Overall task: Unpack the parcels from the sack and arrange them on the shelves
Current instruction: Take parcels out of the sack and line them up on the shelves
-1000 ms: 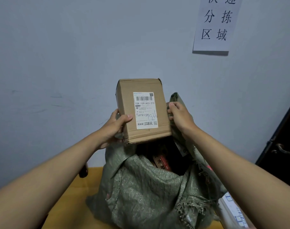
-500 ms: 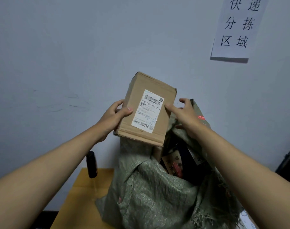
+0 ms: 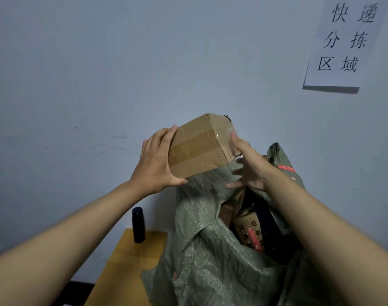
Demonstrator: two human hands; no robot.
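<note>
Now the brown cardboard parcel box (image 3: 199, 146) is being turned over above the green woven sack (image 3: 210, 250): the white shipping label that faced the camera half a second ago is rolled out of sight, and a taped seam face is shown instead. The box is held clear above the sack's mouth, tilted, with one torn corner at its top. It is gripped along its near-left edge by the left hand (image 3: 157, 164), fingers spread and thumb tucked under. The right hand (image 3: 247, 166) is pressed against the box's right end by one raised finger only, the other fingers loosened and splayed just above the sack's rim. More parcels (image 3: 250, 235) are left inside the sack, below the box. A dark cylindrical bottle (image 3: 138, 225) stands left of the sack on the yellow table (image 3: 131, 261). The box is judged out and ready for carrying; no shelves are seen.
</note>
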